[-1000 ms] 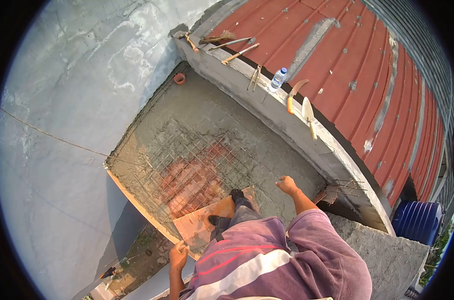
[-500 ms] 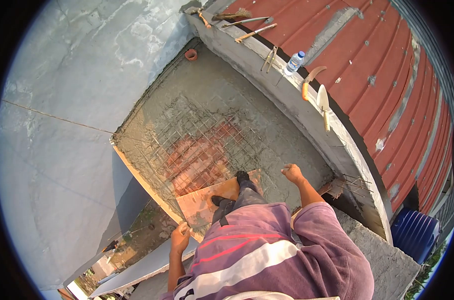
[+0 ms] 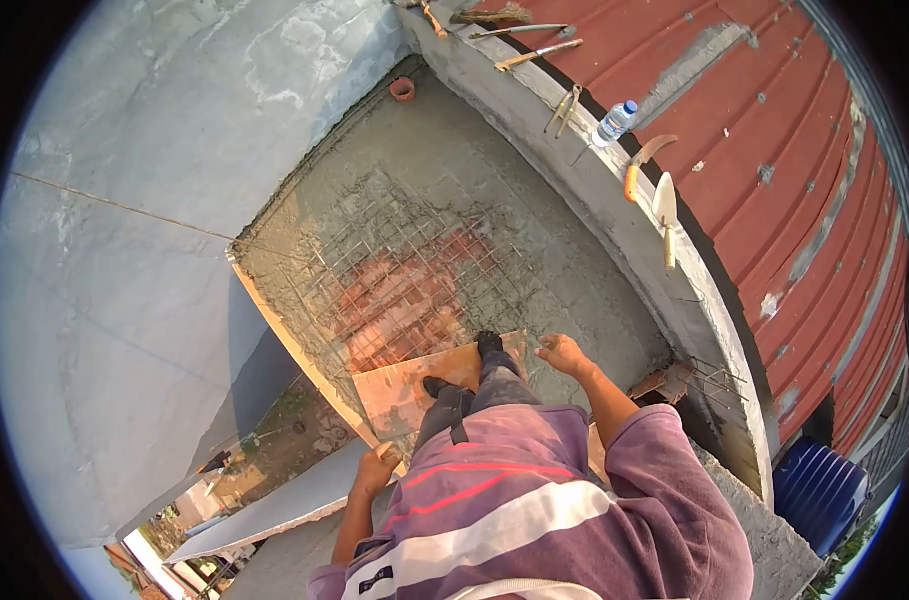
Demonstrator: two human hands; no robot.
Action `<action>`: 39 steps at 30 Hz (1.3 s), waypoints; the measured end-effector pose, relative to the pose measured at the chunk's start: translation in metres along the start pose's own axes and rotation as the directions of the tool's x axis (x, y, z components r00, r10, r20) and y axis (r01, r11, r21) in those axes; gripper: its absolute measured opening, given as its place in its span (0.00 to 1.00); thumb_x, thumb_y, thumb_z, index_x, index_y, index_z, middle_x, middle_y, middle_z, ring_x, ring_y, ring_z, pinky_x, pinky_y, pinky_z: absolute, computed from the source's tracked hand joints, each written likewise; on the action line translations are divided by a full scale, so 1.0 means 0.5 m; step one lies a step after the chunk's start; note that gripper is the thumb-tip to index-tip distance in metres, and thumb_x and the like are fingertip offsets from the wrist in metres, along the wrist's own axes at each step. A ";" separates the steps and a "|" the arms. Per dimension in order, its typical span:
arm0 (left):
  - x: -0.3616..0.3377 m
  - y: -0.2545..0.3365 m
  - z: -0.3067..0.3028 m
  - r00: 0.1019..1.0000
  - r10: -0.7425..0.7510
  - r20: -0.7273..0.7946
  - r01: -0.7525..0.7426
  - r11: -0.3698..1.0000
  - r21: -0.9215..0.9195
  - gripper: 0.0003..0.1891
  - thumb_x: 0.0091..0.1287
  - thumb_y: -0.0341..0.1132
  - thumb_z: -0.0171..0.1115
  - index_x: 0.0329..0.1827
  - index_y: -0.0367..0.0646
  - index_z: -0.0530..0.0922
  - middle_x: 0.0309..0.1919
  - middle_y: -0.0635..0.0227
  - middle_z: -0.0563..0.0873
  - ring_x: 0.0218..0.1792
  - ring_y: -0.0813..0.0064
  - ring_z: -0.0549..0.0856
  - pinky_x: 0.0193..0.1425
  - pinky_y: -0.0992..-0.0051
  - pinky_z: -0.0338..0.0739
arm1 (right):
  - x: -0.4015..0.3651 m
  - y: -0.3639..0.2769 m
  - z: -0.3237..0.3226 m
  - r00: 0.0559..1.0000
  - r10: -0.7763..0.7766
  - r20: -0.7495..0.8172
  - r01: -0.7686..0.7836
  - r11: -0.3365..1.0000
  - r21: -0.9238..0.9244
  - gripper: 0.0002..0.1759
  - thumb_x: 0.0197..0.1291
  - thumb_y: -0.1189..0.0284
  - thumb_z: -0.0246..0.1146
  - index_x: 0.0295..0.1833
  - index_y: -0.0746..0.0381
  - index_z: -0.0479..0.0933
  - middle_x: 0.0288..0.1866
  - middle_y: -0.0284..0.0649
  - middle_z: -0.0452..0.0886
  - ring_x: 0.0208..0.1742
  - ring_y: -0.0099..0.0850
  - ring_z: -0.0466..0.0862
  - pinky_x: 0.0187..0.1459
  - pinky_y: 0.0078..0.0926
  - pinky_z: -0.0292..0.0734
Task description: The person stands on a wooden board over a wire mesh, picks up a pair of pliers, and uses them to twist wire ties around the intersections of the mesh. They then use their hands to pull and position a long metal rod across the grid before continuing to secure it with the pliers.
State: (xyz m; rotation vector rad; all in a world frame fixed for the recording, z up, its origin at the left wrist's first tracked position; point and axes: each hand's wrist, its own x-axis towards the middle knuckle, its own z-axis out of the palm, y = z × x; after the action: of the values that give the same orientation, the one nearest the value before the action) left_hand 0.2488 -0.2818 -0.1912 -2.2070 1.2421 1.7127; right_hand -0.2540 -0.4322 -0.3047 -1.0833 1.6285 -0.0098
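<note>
Held out over the wet concrete point(image 3: 575, 285), my right hand point(image 3: 563, 353) has its fingers curled in, and I see nothing in them. My left hand point(image 3: 378, 468) is low by my side, next to the lower end of the wooden edge board point(image 3: 293, 352). Its fingers are closed, and whatever they may hold is hidden. Both my dark-shod feet point(image 3: 490, 343) stand on a reddish-brown sheet point(image 3: 395, 398). Beyond it, a steel mesh point(image 3: 375, 265) lies partly covered by concrete, with a reddish patch point(image 3: 405, 300) showing through.
Along the low wall point(image 3: 535, 120) lie pincers point(image 3: 565, 110), a water bottle point(image 3: 615, 124), a sickle point(image 3: 643, 165), a trowel point(image 3: 667, 220) and a hammer point(image 3: 540, 55). Rebar ends point(image 3: 715, 380) stick out at right. Below the edge board the ground point(image 3: 285, 445) drops away.
My right hand has come down and left, nearer my body. My left hand has shifted slightly right, still closed. The view has turned a little, and my feet remain on the sheet.
</note>
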 end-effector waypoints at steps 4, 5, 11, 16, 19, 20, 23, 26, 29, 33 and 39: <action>-0.008 0.007 0.029 0.998 -0.008 0.059 0.007 1.000 0.009 0.29 0.67 0.43 0.71 0.67 0.33 0.80 0.57 0.43 0.88 0.59 0.54 0.89 0.63 0.64 0.82 | -0.041 -0.049 0.122 0.913 -0.071 0.403 0.153 0.972 -0.177 0.32 0.66 0.53 0.68 0.67 0.63 0.81 0.63 0.54 0.86 0.65 0.46 0.85 0.67 0.38 0.77; -0.010 0.013 0.032 0.998 -0.004 0.062 0.002 1.000 0.030 0.29 0.67 0.43 0.71 0.67 0.34 0.80 0.57 0.43 0.88 0.59 0.55 0.89 0.63 0.65 0.82 | -0.048 -0.057 0.134 0.870 -0.090 0.484 0.219 0.951 -0.218 0.32 0.66 0.52 0.68 0.66 0.63 0.82 0.63 0.54 0.85 0.65 0.46 0.84 0.68 0.38 0.77; -0.021 0.026 0.036 0.993 -0.002 0.121 0.000 1.000 0.018 0.25 0.68 0.43 0.70 0.65 0.38 0.83 0.56 0.49 0.90 0.56 0.58 0.90 0.62 0.66 0.81 | -0.052 -0.072 0.124 0.878 -0.052 0.475 0.180 0.957 -0.227 0.32 0.69 0.46 0.63 0.64 0.62 0.84 0.63 0.49 0.86 0.66 0.47 0.83 0.69 0.38 0.75; -0.011 -0.021 0.072 0.987 0.010 0.163 -0.002 0.999 -0.054 0.19 0.68 0.42 0.69 0.56 0.39 0.88 0.48 0.53 0.92 0.50 0.64 0.91 0.56 0.69 0.83 | -0.044 -0.067 0.146 0.849 -0.102 0.519 0.264 0.932 -0.248 0.34 0.70 0.46 0.61 0.67 0.63 0.82 0.67 0.50 0.84 0.71 0.47 0.79 0.73 0.37 0.72; -0.015 -0.006 0.065 0.987 0.009 0.163 -0.012 1.000 0.018 0.16 0.67 0.41 0.69 0.48 0.38 0.89 0.41 0.54 0.93 0.43 0.66 0.92 0.50 0.69 0.84 | -0.045 -0.066 0.167 0.855 -0.108 0.507 0.285 0.915 -0.285 0.34 0.72 0.46 0.59 0.67 0.63 0.82 0.70 0.50 0.81 0.74 0.47 0.76 0.75 0.37 0.69; -0.016 -0.003 0.061 0.987 0.016 0.158 -0.024 0.998 0.050 0.14 0.66 0.40 0.70 0.46 0.37 0.90 0.39 0.55 0.93 0.40 0.66 0.92 0.48 0.69 0.84 | -0.043 -0.060 0.178 0.859 -0.112 0.499 0.286 0.914 -0.287 0.34 0.72 0.45 0.59 0.67 0.63 0.81 0.71 0.50 0.80 0.75 0.47 0.76 0.76 0.37 0.68; -0.011 -0.009 0.054 0.990 0.057 0.128 -0.073 0.990 0.122 0.12 0.64 0.39 0.70 0.40 0.37 0.89 0.33 0.58 0.92 0.32 0.68 0.89 0.42 0.67 0.82 | -0.044 -0.043 0.204 0.872 -0.114 0.475 0.270 0.923 -0.274 0.35 0.72 0.44 0.57 0.67 0.63 0.81 0.73 0.50 0.78 0.76 0.47 0.74 0.77 0.37 0.66; 0.005 -0.041 0.046 0.988 0.058 0.145 -0.073 0.992 0.101 0.10 0.64 0.35 0.70 0.38 0.37 0.89 0.29 0.61 0.91 0.28 0.71 0.86 0.38 0.68 0.80 | -0.049 -0.044 0.216 0.881 -0.092 0.464 0.251 0.923 -0.293 0.35 0.73 0.44 0.56 0.68 0.62 0.81 0.72 0.51 0.79 0.75 0.47 0.75 0.76 0.39 0.67; -0.006 -0.070 0.011 0.979 0.021 0.201 -0.004 0.996 -0.085 0.07 0.64 0.32 0.69 0.37 0.36 0.89 0.28 0.65 0.90 0.28 0.74 0.84 0.37 0.70 0.79 | -0.066 -0.073 0.230 0.882 -0.089 0.462 0.259 0.912 -0.319 0.34 0.72 0.44 0.57 0.65 0.61 0.83 0.68 0.52 0.82 0.71 0.49 0.79 0.73 0.42 0.71; -0.026 -0.078 -0.049 0.979 0.057 0.195 -0.045 0.997 -0.066 0.05 0.63 0.28 0.70 0.37 0.35 0.88 0.29 0.66 0.90 0.31 0.78 0.84 0.39 0.73 0.78 | -0.099 -0.122 0.247 0.903 -0.110 0.416 0.245 0.927 -0.285 0.31 0.68 0.44 0.63 0.58 0.60 0.86 0.59 0.52 0.87 0.64 0.49 0.83 0.66 0.44 0.76; 0.002 -0.124 -0.060 0.966 0.089 0.243 -0.077 0.995 -0.057 0.06 0.62 0.30 0.69 0.35 0.36 0.89 0.28 0.64 0.90 0.31 0.76 0.85 0.39 0.72 0.79 | -0.110 -0.117 0.315 0.910 -0.229 0.347 0.358 0.854 -0.376 0.23 0.65 0.51 0.66 0.46 0.61 0.88 0.52 0.49 0.89 0.58 0.48 0.87 0.61 0.42 0.80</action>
State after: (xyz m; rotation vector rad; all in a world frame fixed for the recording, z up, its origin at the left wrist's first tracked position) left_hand 0.3113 -0.2562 -0.2053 -1.9161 1.2598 1.9934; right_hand -0.0975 -0.3510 -0.2909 -1.5944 1.2068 0.3099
